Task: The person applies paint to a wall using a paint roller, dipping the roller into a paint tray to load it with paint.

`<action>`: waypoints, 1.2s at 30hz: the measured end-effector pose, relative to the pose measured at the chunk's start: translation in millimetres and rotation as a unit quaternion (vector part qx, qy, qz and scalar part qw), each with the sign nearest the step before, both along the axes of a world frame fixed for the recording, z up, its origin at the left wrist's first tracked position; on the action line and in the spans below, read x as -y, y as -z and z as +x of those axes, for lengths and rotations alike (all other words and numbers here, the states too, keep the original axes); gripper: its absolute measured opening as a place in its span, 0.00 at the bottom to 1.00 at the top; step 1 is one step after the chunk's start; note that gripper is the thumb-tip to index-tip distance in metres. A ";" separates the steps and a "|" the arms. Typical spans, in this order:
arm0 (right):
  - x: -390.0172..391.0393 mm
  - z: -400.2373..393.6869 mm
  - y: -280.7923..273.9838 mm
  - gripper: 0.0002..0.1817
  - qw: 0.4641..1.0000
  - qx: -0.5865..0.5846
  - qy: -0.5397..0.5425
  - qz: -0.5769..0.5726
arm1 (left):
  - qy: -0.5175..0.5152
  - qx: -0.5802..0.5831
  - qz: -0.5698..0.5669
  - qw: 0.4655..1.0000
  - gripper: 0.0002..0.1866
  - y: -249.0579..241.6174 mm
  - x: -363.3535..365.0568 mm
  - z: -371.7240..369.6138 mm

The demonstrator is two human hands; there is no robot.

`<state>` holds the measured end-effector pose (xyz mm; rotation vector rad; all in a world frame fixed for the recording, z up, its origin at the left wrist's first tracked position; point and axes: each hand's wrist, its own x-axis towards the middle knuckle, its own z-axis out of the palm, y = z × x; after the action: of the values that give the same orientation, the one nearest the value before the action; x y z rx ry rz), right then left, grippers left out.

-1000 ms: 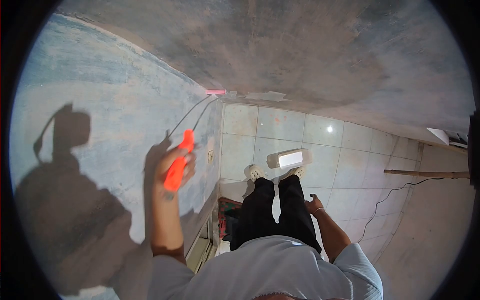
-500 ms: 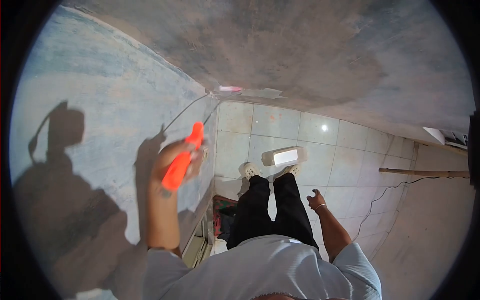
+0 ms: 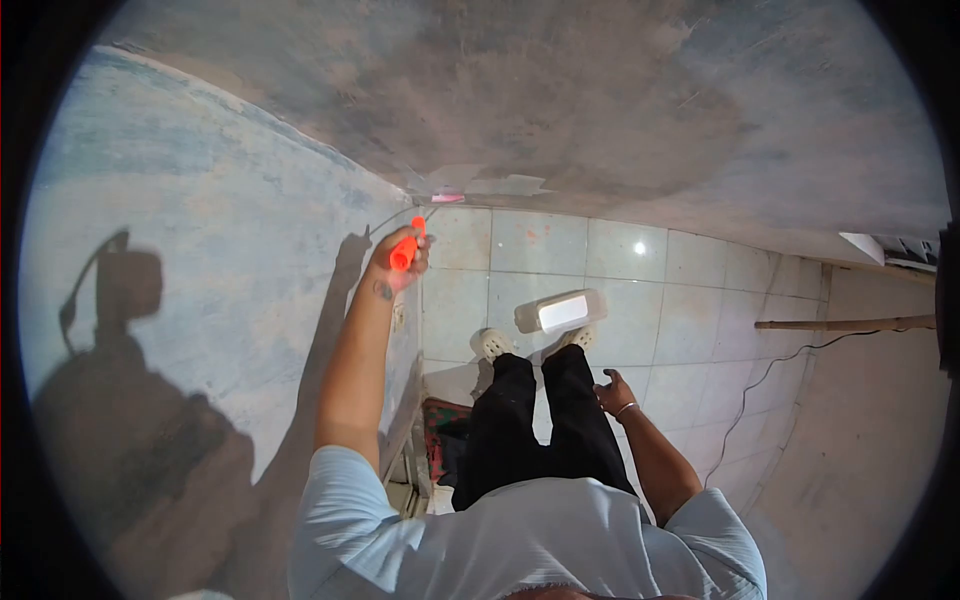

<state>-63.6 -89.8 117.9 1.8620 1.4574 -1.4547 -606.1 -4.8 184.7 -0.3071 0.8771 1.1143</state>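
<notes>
My left hand (image 3: 388, 268) is closed around the orange handle of a paint roller (image 3: 404, 254), in front of the blue-washed left wall (image 3: 220, 210). The small pink-and-white roller head (image 3: 447, 198) is at the foot of the facing grey wall (image 3: 560, 100), close to the corner; a thin wire frame joins it to the handle. Beside my right thigh hangs my right hand (image 3: 614, 394), its fingers loosely apart and nothing visible in them. A tray with a bright white inside (image 3: 563, 312) lies on the tiled floor just ahead of my feet.
White floor tiles (image 3: 690, 300) run along the facing wall. On the right, a bamboo pole (image 3: 850, 324) juts in above a dark cable (image 3: 745, 405). A dark red patterned cloth (image 3: 437, 420) lies by my left leg. Wet-looking pale patches (image 3: 505, 185) mark the lower wall.
My left arm has stretched forward, taking the roller handle toward the corner. The roller head has moved slightly down and left in view. My right hand has come nearer my thigh.
</notes>
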 end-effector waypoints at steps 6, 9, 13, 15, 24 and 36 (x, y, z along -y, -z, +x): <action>3.1 44.1 7.8 0.33 0.997 0.049 0.054 -0.020 | -0.009 -0.008 0.005 1.000 0.11 -117.3 10.6 9.4; 29.1 95.4 61.9 0.32 0.997 0.057 -0.002 0.042 | 0.016 0.022 0.047 0.999 0.16 -236.3 48.4 11.6; 21.2 74.4 45.1 0.32 0.992 0.111 0.041 -0.049 | 0.039 -0.012 0.051 0.998 0.15 -273.4 61.8 15.5; 18.0 60.6 43.5 0.33 0.994 0.083 0.049 -0.060 | -0.003 0.018 0.038 0.999 0.14 -212.3 53.1 1.6; -7.9 -10.7 -8.1 0.33 1.000 -0.021 0.002 -0.001 | -0.075 -0.062 0.035 0.995 0.08 -80.6 5.6 22.9; -4.7 24.9 31.6 0.34 0.994 0.075 -0.007 -0.076 | -0.071 0.018 0.084 0.994 0.08 -87.9 48.9 -10.5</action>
<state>-38.7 -85.1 86.4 1.8215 1.2519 -1.3465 -616.6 -53.6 272.5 -0.2523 0.7342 1.3025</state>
